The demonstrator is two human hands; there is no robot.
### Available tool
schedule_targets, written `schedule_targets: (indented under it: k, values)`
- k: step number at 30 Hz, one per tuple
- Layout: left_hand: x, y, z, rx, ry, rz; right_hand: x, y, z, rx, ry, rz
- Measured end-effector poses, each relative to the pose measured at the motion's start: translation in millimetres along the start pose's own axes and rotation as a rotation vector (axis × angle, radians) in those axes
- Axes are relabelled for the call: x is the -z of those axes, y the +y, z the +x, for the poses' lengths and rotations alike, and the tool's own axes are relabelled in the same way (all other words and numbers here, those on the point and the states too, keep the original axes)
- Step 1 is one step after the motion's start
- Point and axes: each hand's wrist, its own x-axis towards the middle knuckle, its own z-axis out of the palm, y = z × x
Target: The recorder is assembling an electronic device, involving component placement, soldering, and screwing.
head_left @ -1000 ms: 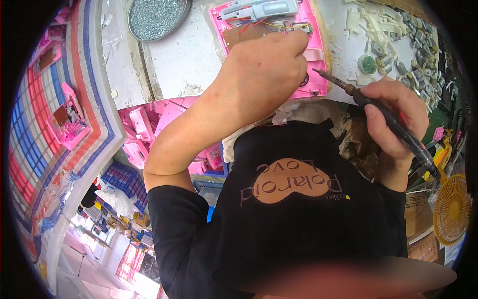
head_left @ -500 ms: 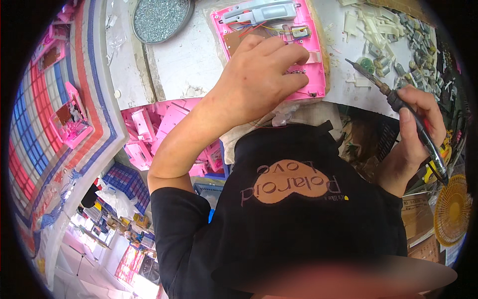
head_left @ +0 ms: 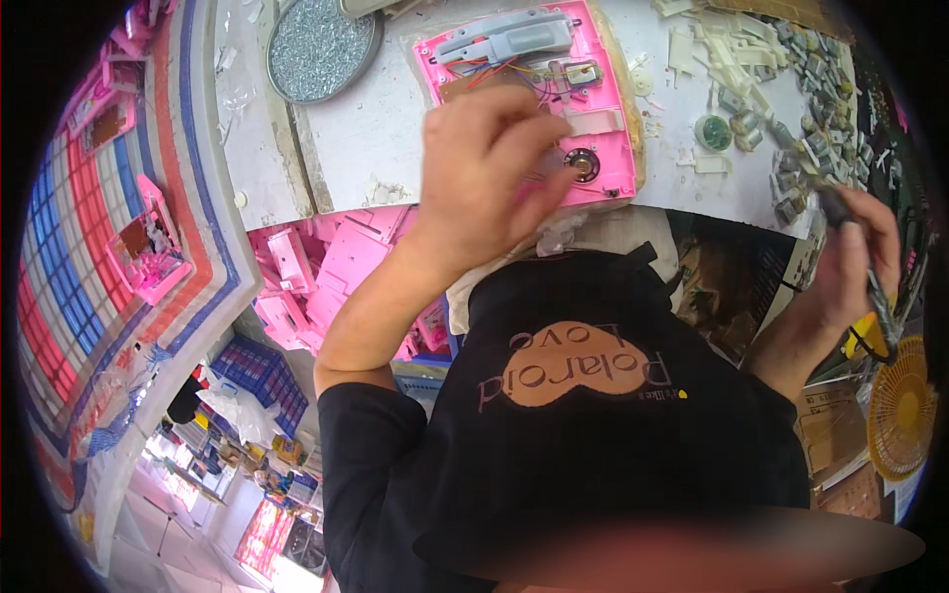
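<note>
A pink plastic casing (head_left: 621, 94) lies open on the bench in front of me. Inside it are a grey handle-shaped part (head_left: 509, 42), thin coloured wires, a small motor (head_left: 581, 74) and a round black speaker (head_left: 581, 165). Over the casing's left side hovers my left hand (head_left: 484, 163), slightly blurred. Its fingers are loosely bent, the thumb is apart from them, and nothing shows between; it covers part of a brown board (head_left: 457, 89). At the right, my right hand (head_left: 850, 262) is closed round the dark handle of a soldering iron (head_left: 835, 208), whose tip is blurred over the bench.
A round tray of small metal screws (head_left: 324, 49) stands at the back left. White plastic parts (head_left: 727, 54) and small motors (head_left: 825, 124) are heaped at the right, near a small green round thing (head_left: 713, 132). Pink casings (head_left: 346, 262) fill a space below the bench. A yellow fan (head_left: 900, 407) stands lower right.
My left hand has drawn back left, uncovering the speaker. My right hand has moved slightly right with the soldering iron, its tip swinging right toward the motors.
</note>
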Motion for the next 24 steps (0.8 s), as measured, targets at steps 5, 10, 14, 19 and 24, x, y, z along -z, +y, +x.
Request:
schedule_targets:
  k: [5, 10, 14, 19, 24]
  values:
    - [4.9, -8.8, 3.5, -0.148, 0.092, 0.076, 102.7, 30.7, -11.1, -0.171, 0.325, 0.180]
    - [6.2, -5.4, 1.9, -0.058, 0.178, -0.023, 127.1, 33.6, -35.4, -0.215, 0.433, 0.170]
    - [-2.0, -14.3, 16.3, -0.166, 0.089, 0.104, 85.9, 38.3, -34.2, -0.212, 0.361, 0.297]
    - [-11.9, -22.3, 23.0, -0.182, 0.052, 0.031, 7.9, 24.1, -15.8, -0.112, 0.174, 0.358]
    - [-4.1, -23.0, 19.4, -0.068, 0.008, -0.039, -42.3, 7.3, -0.4, -0.072, -0.063, 0.343]
